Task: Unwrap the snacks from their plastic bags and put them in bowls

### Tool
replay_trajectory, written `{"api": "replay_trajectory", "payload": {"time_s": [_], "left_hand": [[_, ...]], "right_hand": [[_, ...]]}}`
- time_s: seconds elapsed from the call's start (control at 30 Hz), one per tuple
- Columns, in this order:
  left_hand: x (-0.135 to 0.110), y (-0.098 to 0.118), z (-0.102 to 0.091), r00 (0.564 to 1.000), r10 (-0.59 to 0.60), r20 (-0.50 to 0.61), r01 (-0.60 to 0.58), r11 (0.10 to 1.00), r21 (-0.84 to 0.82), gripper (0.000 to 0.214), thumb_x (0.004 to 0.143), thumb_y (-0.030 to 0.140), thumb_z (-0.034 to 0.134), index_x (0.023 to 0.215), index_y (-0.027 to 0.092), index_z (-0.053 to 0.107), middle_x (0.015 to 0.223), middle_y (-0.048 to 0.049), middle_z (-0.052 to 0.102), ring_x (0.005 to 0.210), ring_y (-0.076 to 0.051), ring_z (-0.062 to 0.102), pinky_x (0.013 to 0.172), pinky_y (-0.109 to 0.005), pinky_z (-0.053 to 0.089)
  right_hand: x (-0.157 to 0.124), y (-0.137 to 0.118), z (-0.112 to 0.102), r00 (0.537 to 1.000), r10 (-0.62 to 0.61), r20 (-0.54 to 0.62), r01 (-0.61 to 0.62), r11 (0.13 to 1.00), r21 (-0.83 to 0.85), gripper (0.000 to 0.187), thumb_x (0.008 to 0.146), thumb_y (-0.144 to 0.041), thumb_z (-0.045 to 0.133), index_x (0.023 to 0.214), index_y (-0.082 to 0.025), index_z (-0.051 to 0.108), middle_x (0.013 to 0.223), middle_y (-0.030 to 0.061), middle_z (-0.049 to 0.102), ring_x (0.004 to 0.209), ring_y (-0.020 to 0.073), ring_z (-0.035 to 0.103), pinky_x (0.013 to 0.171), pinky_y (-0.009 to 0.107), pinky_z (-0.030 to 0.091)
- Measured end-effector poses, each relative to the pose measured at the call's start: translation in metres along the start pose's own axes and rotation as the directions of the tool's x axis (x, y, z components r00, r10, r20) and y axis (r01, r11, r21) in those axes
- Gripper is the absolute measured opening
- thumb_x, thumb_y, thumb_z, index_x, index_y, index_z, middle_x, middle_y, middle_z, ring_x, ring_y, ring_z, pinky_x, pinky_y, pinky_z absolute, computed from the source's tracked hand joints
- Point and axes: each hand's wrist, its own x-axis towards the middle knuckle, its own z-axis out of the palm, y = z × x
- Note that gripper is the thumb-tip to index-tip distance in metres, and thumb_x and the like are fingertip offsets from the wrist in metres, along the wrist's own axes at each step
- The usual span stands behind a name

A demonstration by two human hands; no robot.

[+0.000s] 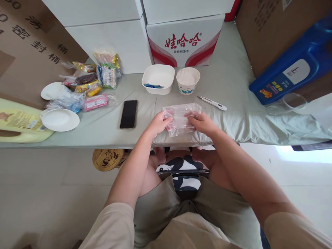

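Observation:
A clear, crinkled plastic bag [180, 119] is stretched between my hands above the cloth near its front edge. My left hand [160, 122] pinches its left side, thumb on top. On the opposite side my right hand [202, 121] grips it, with some fingers showing through the plastic. Just beyond the bag stand a white rectangular tub [158, 72] holding blue packets [153, 86] and a paper cup [188, 81] with whitish contents. A white utility knife [212, 103] lies to the right of the bag. Left of my hands rests a black phone [129, 114].
Wrapped snacks [89, 81] and white bowls [61, 120] crowd the left, beside a yellow jug [22, 121]. White cartons [185, 45] line the back. At right are a blue bottle [287, 65], a clear cup [295, 101] and a brown box [280, 27].

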Motion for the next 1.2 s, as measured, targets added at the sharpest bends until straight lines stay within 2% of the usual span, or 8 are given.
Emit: {"api": "replay_trajectory", "payload": {"time_s": [0.23,0.37,0.5,0.6,0.7,0.93,1.1,1.2], "left_hand": [[-0.005,0.018,-0.004,0.993,0.108,-0.036,-0.113,0.909,-0.401,0.019,0.075,0.022,0.075,0.089,0.021,0.061,0.059,0.0079,0.054,0.047,-0.006,0.054,0.045,-0.016,0.041],[-0.006,0.021,-0.006,0.993,0.121,-0.015,-0.112,0.863,-0.492,0.018,0.078,0.03,0.067,0.069,0.017,0.06,0.063,0.0028,0.056,0.051,-0.007,0.053,0.048,-0.019,0.045],[-0.003,0.013,-0.008,0.987,0.158,-0.012,-0.153,0.932,-0.33,0.019,0.069,0.03,0.074,0.067,0.017,0.06,0.062,0.0033,0.053,0.053,-0.007,0.05,0.047,-0.018,0.039],[0.002,0.005,-0.009,0.971,0.222,-0.09,-0.234,0.96,-0.157,0.023,0.061,0.016,0.076,0.079,0.018,0.062,0.073,0.004,0.057,0.059,-0.006,0.05,0.053,-0.017,0.04],[0.012,-0.001,-0.012,0.923,0.286,-0.258,-0.307,0.951,-0.043,0.032,0.062,0.009,0.07,0.091,0.021,0.062,0.09,0.0018,0.062,0.069,-0.007,0.057,0.066,-0.02,0.048],[0.017,-0.002,-0.009,0.752,0.362,-0.55,-0.302,0.932,0.201,0.026,0.069,0.003,0.066,0.088,0.021,0.061,0.092,-0.0013,0.063,0.083,-0.012,0.062,0.079,-0.025,0.05],[0.005,0.0,0.02,0.885,0.383,-0.265,-0.35,0.922,0.164,0.012,0.08,0.02,0.07,0.09,0.02,0.063,0.098,-0.0043,0.069,0.095,-0.016,0.065,0.09,-0.029,0.05],[0.005,-0.001,0.034,0.939,0.302,-0.161,-0.297,0.953,0.057,0.029,0.079,0.025,0.075,0.105,0.02,0.064,0.123,-0.0095,0.068,0.116,-0.02,0.064,0.1,-0.033,0.049]], "right_hand": [[-0.005,-0.009,-0.007,0.997,-0.073,0.004,0.065,0.912,0.406,0.037,0.065,-0.042,0.074,0.093,-0.025,0.057,0.064,-0.0045,0.06,0.05,0.012,0.053,0.045,0.025,0.041],[-0.008,-0.017,-0.016,0.994,-0.073,0.087,0.031,0.909,0.415,0.04,0.071,-0.062,0.06,0.082,-0.024,0.057,0.069,0.0028,0.063,0.061,0.0196,0.062,0.055,0.032,0.048],[-0.005,-0.013,-0.016,0.996,0.0,0.084,-0.021,0.968,0.249,0.054,0.072,-0.075,0.06,0.079,-0.022,0.058,0.072,0.0049,0.063,0.065,0.0196,0.062,0.06,0.033,0.049],[-0.002,-0.003,-0.013,0.999,0.012,-0.045,-0.005,0.987,0.163,0.055,0.057,-0.047,0.084,0.097,-0.025,0.053,0.075,-0.0024,0.062,0.064,0.0144,0.057,0.062,0.029,0.047],[0.002,0.004,-0.012,0.981,-0.003,-0.192,0.032,0.989,0.147,0.067,0.053,-0.032,0.082,0.111,-0.026,0.049,0.075,-0.0061,0.06,0.066,0.0134,0.056,0.064,0.029,0.045],[0.004,0.001,-0.014,0.915,-0.197,-0.352,0.19,0.98,-0.056,0.017,0.071,-0.036,0.063,0.08,-0.023,0.057,0.067,-0.0033,0.047,0.064,0.0134,0.045,0.064,0.029,0.037],[-0.004,-0.004,-0.005,0.815,-0.458,-0.356,0.346,0.876,-0.337,0.014,0.077,-0.037,0.06,0.078,-0.024,0.058,0.097,0.0061,0.063,0.098,0.0243,0.057,0.088,0.038,0.043],[-0.009,-0.004,0.003,0.863,-0.428,-0.269,0.347,0.888,-0.302,0.016,0.085,-0.041,0.056,0.083,-0.025,0.054,0.091,0.0042,0.063,0.088,0.0219,0.056,0.082,0.035,0.043]]}}
